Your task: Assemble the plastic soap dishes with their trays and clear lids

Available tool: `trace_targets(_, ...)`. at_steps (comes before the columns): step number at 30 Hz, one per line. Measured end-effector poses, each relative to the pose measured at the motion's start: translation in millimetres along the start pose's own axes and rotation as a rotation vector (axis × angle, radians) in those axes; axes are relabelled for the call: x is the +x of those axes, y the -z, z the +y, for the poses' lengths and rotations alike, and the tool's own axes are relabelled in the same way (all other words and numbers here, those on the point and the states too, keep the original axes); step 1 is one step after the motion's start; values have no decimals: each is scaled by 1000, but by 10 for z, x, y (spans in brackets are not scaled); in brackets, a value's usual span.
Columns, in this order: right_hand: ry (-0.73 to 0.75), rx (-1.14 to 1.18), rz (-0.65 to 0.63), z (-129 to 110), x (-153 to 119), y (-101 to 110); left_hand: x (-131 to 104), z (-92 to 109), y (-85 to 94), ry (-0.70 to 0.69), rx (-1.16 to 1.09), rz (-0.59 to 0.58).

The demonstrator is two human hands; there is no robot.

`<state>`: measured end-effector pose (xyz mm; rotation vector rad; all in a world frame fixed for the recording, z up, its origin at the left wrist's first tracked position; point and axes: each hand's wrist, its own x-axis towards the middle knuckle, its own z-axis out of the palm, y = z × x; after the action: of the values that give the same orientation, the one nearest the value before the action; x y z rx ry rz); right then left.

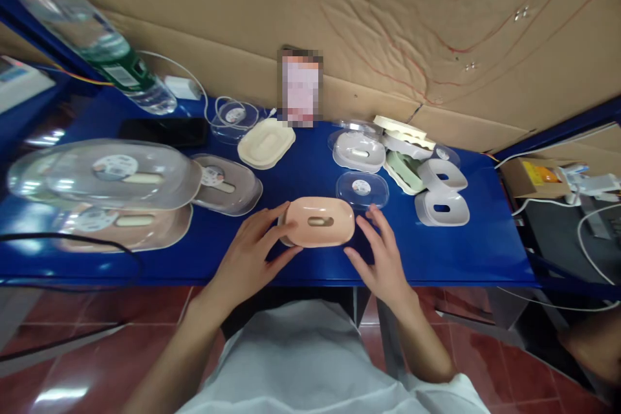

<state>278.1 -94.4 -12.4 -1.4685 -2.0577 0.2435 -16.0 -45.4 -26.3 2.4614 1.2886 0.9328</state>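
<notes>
A peach soap dish [295, 210] with a slot in its middle sits near the front edge of the blue table. My left hand [255, 242] grips its left end, thumb at the near side and fingers at the far side. Just off the right end is my right hand [383, 255], fingers apart and nothing in them. A clear plastic cover [347, 189] with a round label lies right behind the dish, close to my right fingertips.
Covered soap dishes [109, 187] are stacked at left, by a water bottle [121, 65]. A cream tray [266, 142] lies behind the peach dish. Grey-white slotted pieces [449, 197] and green and cream parts [402, 171] are piled at right. A screen [301, 87] leans on the cardboard.
</notes>
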Motion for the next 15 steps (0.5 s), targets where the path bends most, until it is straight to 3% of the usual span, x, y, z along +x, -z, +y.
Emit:
trace_targets(7,179,-88,-240,4,196,-61,-37,31,13,59,-13,-38)
trace_targets(11,218,-72,-258,-33,234,-123,-172,1,65,159,-76,-36)
trace_targets(15,254,-74,-270,-80,238,-181,-243,-69,69,151,-90,-38)
